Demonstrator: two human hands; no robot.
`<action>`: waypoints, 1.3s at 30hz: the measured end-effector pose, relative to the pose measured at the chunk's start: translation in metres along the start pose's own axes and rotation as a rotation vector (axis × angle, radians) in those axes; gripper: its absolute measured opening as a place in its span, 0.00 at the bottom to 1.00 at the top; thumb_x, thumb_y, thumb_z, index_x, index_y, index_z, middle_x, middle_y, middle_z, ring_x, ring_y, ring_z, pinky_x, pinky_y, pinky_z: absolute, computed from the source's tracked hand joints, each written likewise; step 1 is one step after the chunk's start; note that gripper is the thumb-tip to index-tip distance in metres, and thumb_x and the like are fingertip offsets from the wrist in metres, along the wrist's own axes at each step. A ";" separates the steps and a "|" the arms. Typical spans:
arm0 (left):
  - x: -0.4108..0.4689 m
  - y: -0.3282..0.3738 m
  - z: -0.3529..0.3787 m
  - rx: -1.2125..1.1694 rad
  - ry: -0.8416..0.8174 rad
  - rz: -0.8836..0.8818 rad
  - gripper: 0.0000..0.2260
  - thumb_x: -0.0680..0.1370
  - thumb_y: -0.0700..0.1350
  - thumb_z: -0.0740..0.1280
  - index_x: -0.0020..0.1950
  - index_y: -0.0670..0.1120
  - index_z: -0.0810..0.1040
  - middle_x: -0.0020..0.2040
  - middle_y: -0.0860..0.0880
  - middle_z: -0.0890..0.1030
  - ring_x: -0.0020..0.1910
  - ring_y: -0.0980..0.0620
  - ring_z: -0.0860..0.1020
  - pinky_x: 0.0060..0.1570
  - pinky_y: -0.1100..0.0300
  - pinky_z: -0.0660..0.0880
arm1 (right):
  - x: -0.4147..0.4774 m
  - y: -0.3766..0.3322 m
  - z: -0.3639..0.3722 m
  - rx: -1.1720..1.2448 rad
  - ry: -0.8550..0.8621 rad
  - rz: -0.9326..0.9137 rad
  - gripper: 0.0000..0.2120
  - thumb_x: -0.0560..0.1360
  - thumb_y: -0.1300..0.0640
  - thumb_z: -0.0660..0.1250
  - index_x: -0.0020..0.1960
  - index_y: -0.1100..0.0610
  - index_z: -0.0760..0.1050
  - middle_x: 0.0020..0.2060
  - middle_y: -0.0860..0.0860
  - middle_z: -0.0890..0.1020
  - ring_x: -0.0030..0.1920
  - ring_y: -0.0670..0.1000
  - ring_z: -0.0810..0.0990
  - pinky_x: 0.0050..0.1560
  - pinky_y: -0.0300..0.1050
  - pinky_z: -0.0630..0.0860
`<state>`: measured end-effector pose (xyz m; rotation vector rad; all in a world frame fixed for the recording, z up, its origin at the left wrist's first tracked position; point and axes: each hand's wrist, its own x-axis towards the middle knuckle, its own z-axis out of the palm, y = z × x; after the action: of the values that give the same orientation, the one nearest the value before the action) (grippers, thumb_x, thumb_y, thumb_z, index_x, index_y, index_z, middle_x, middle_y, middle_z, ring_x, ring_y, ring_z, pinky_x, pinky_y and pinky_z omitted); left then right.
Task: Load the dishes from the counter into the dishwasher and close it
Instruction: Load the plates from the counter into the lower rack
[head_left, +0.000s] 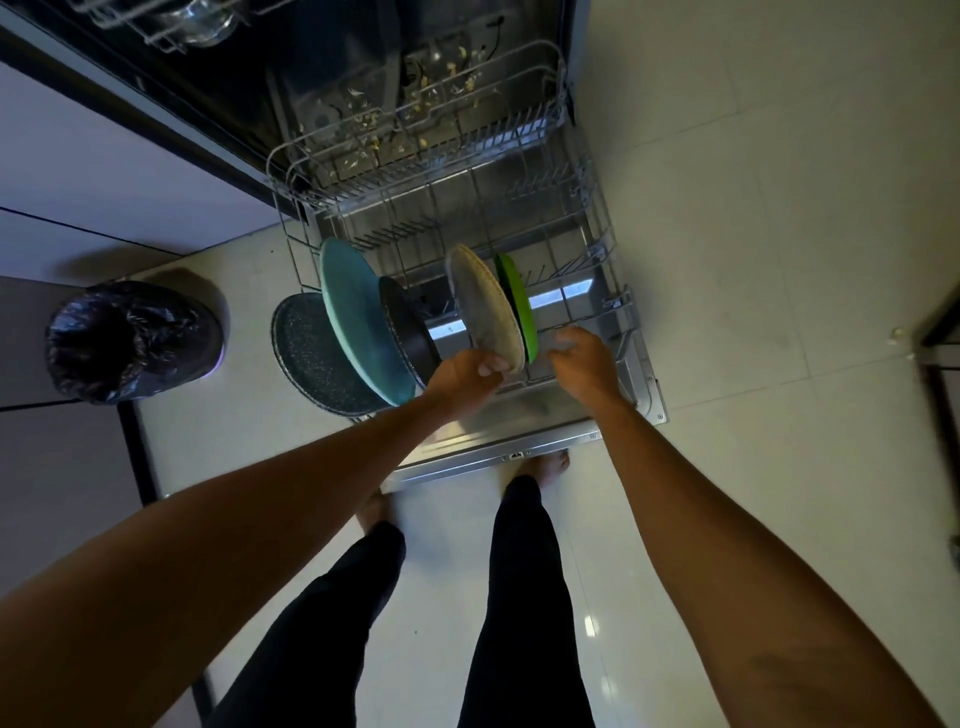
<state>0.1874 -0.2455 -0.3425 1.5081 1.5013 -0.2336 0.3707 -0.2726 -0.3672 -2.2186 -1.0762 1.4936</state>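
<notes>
Left grip (470, 376) pinching beige plate (485, 306) in rack (595, 200), right grip (582, 358) seemingly slack

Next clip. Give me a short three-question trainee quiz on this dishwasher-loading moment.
1. True or false: the left hand pinches the beige plate at its lower edge.
2. Standing just right of that plate is: A a red bowl, B a green plate, C a white cup.
3. Fill in: the right hand holds ____.
Key: 1 true; 2 B; 3 nothing.
</notes>
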 end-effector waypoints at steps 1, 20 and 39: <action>-0.007 -0.001 -0.008 -0.029 0.014 0.027 0.09 0.78 0.47 0.66 0.55 0.52 0.83 0.56 0.48 0.83 0.57 0.47 0.80 0.59 0.55 0.75 | -0.010 -0.004 0.002 0.008 0.016 -0.008 0.12 0.78 0.58 0.68 0.61 0.60 0.78 0.59 0.57 0.81 0.58 0.57 0.79 0.59 0.50 0.75; -0.274 -0.248 -0.383 -0.114 0.519 0.316 0.08 0.77 0.40 0.67 0.50 0.49 0.84 0.42 0.53 0.83 0.43 0.53 0.83 0.41 0.62 0.75 | -0.221 -0.379 0.233 -0.184 0.143 -0.428 0.07 0.74 0.54 0.69 0.50 0.48 0.83 0.48 0.50 0.86 0.52 0.54 0.83 0.53 0.47 0.78; -0.398 -0.508 -0.680 -0.292 1.088 0.003 0.11 0.75 0.47 0.67 0.53 0.48 0.85 0.50 0.52 0.85 0.51 0.55 0.81 0.54 0.59 0.76 | -0.258 -0.775 0.449 -0.550 0.052 -0.984 0.05 0.73 0.54 0.66 0.41 0.51 0.80 0.40 0.48 0.83 0.44 0.54 0.82 0.45 0.48 0.79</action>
<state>-0.6560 -0.1386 0.0525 1.4362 2.2118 0.9176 -0.4108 0.0020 0.0603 -1.4822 -2.2857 0.7390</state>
